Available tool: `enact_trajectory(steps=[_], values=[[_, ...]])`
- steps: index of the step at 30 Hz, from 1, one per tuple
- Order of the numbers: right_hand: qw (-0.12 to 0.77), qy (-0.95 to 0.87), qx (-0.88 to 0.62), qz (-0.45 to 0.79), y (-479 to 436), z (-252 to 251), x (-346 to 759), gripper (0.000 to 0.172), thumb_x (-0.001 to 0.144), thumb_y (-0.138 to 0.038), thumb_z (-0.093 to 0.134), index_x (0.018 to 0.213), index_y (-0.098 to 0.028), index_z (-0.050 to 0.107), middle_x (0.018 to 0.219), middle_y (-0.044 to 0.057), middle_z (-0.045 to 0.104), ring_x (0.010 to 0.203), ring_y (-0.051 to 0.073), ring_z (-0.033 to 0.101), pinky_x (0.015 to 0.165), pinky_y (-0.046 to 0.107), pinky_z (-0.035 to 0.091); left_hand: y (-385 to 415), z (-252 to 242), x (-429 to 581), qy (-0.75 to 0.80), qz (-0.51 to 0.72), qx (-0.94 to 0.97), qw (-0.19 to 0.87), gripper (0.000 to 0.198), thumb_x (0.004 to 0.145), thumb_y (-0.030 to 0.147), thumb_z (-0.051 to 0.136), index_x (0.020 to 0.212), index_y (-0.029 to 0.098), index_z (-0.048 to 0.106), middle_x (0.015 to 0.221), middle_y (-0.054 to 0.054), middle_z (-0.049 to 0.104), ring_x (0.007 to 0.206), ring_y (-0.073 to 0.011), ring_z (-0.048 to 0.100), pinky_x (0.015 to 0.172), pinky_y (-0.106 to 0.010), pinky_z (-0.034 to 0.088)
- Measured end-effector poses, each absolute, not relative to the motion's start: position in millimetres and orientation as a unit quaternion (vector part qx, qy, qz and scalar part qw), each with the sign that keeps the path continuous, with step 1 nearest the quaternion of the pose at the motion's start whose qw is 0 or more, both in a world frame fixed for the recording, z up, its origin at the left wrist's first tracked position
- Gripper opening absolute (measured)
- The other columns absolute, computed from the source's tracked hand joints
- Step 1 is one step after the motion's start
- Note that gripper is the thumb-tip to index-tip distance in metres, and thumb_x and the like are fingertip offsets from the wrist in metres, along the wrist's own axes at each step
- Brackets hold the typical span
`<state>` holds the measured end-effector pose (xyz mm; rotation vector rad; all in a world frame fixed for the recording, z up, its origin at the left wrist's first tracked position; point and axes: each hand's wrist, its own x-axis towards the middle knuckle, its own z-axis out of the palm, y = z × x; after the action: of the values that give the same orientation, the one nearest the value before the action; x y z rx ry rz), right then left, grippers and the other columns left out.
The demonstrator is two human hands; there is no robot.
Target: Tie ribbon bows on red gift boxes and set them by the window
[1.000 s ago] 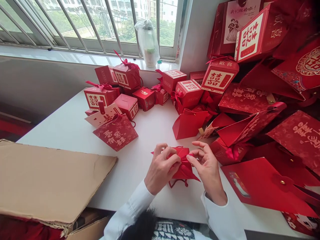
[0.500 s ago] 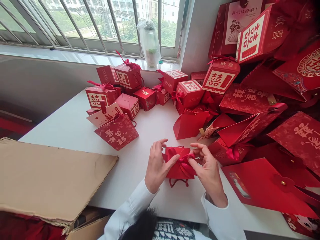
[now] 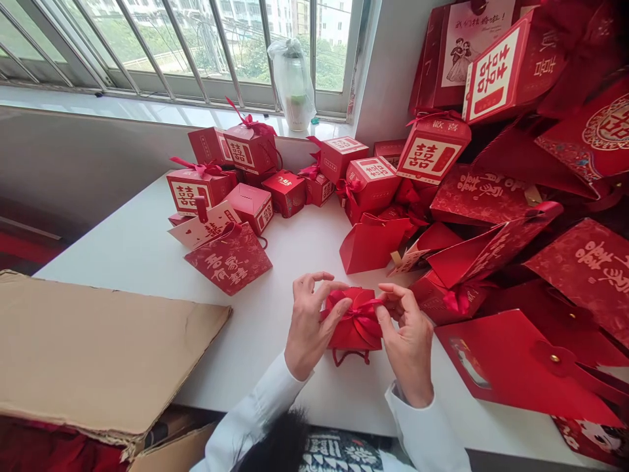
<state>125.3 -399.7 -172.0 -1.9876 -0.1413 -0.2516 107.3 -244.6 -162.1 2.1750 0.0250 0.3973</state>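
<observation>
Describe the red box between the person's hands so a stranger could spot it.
On the white table below the window, find the left hand and right hand. The small red gift box between them, ribbon across its top, is the only one being held.

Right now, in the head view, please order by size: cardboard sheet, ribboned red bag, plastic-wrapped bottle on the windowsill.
Largest: the cardboard sheet. Next, the ribboned red bag and the plastic-wrapped bottle look alike; nearness to the camera leaves their order unsure.
</observation>
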Motion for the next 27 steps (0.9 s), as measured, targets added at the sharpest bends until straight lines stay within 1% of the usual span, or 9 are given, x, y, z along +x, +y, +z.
enact_trajectory(steps=[4, 8, 14, 16, 18, 20, 22, 24, 27], values=[[0.529, -0.071, -0.835, -0.133, -398.3, -173.2, 123.7, 0.023, 0.087, -0.023, 0.052, 0.109, -0.024, 0.056, 0.093, 0.000, 0.063, 0.083, 0.015, 0.061, 0.078, 0.030, 0.051, -249.5, -163.1, 109.9, -0.018, 0.116, 0.905, 0.409, 0.007, 0.084, 0.030, 0.062, 0.087, 0.025, 0.067, 0.117, -0.005, 0.052, 0.119, -0.0283, 0.034, 0.100, -0.047, 0.036], [0.498, -0.068, -0.849, -0.162, -397.1, -174.9, 123.3, 0.023, 0.086, -0.020, 0.051, 0.109, -0.023, 0.056, 0.097, 0.001, 0.063, 0.080, 0.014, 0.061, 0.076, 0.029, 0.051, -251.2, -167.9, 110.0, -0.023, 0.087, 0.913, 0.398, 0.004, 0.081, 0.025, 0.065, 0.078, 0.023, 0.064, 0.121, -0.004, 0.052, 0.121, -0.0302, 0.030, 0.100, -0.052, 0.033], [0.470, -0.075, -0.865, -0.161, -399.4, -172.5, 124.0, 0.024, 0.086, -0.021, 0.050, 0.109, -0.022, 0.056, 0.093, 0.002, 0.062, 0.078, 0.015, 0.060, 0.073, 0.029, 0.051, -247.0, -165.9, 107.6, -0.032, 0.069, 0.914, 0.398, 0.005, 0.080, 0.021, 0.065, 0.080, 0.023, 0.061, 0.123, -0.003, 0.052, 0.124, -0.0311, 0.028, 0.100, -0.054, 0.032], [0.475, -0.088, -0.864, -0.138, -404.5, -168.9, 124.4, 0.027, 0.084, -0.023, 0.053, 0.111, -0.022, 0.054, 0.092, 0.002, 0.061, 0.077, 0.015, 0.060, 0.073, 0.029, 0.050, -244.5, -163.2, 106.8, -0.036, 0.072, 0.913, 0.400, 0.005, 0.081, 0.023, 0.065, 0.081, 0.023, 0.060, 0.121, -0.004, 0.053, 0.124, -0.0304, 0.030, 0.100, -0.052, 0.033], [0.501, -0.096, -0.854, -0.104, -411.2, -164.4, 125.3, 0.032, 0.082, -0.027, 0.057, 0.113, -0.022, 0.052, 0.092, 0.002, 0.060, 0.075, 0.015, 0.059, 0.070, 0.028, 0.050, -241.1, -160.6, 105.7, -0.039, 0.082, 0.911, 0.401, 0.011, 0.080, 0.025, 0.066, 0.089, 0.023, 0.060, 0.119, -0.005, 0.054, 0.122, -0.0288, 0.034, 0.100, -0.048, 0.035], [0.527, -0.088, -0.843, -0.067, -416.6, -160.0, 127.2, 0.033, 0.083, -0.035, 0.056, 0.113, -0.022, 0.052, 0.087, 0.001, 0.061, 0.072, 0.015, 0.058, 0.065, 0.026, 0.049, -237.4, -158.7, 104.2, -0.030, 0.102, 0.908, 0.406, 0.029, 0.078, 0.029, 0.069, 0.104, 0.024, 0.056, 0.118, -0.006, 0.054, 0.117, -0.0266, 0.041, 0.098, -0.044, 0.038], [0.526, -0.070, -0.847, -0.039, -417.8, -156.8, 130.1, 0.031, 0.087, -0.043, 0.050, 0.109, -0.022, 0.053, 0.075, -0.001, 0.060, 0.064, 0.014, 0.056, 0.058, 0.025, 0.045, -233.8, -157.7, 102.8, 0.006, 0.124, 0.902, 0.413, 0.043, 0.079, 0.036, 0.067, 0.115, 0.022, 0.049, 0.113, -0.007, 0.056, 0.108, -0.0237, 0.048, 0.091, -0.039, 0.042], [0.504, -0.055, -0.862, -0.022, -413.6, -155.4, 133.6, 0.034, 0.089, -0.049, 0.044, 0.105, -0.022, 0.056, 0.063, -0.004, 0.057, 0.057, 0.013, 0.053, 0.055, 0.024, 0.041, -231.6, -157.1, 102.0, 0.052, 0.121, 0.899, 0.417, 0.037, 0.085, 0.042, 0.058, 0.114, 0.020, 0.048, 0.101, -0.006, 0.058, 0.093, -0.0203, 0.055, 0.080, -0.033, 0.045], [0.463, -0.047, -0.885, -0.022, -402.0, -155.5, 138.1, 0.033, 0.084, -0.051, 0.052, 0.100, -0.023, 0.058, 0.057, -0.006, 0.053, 0.052, 0.013, 0.049, 0.056, 0.025, 0.040, -231.4, -156.8, 102.6, 0.080, 0.075, 0.911, 0.397, 0.023, 0.093, 0.042, 0.043, 0.097, 0.020, 0.051, 0.080, 0.000, 0.059, 0.071, -0.0165, 0.055, 0.068, -0.030, 0.042]])
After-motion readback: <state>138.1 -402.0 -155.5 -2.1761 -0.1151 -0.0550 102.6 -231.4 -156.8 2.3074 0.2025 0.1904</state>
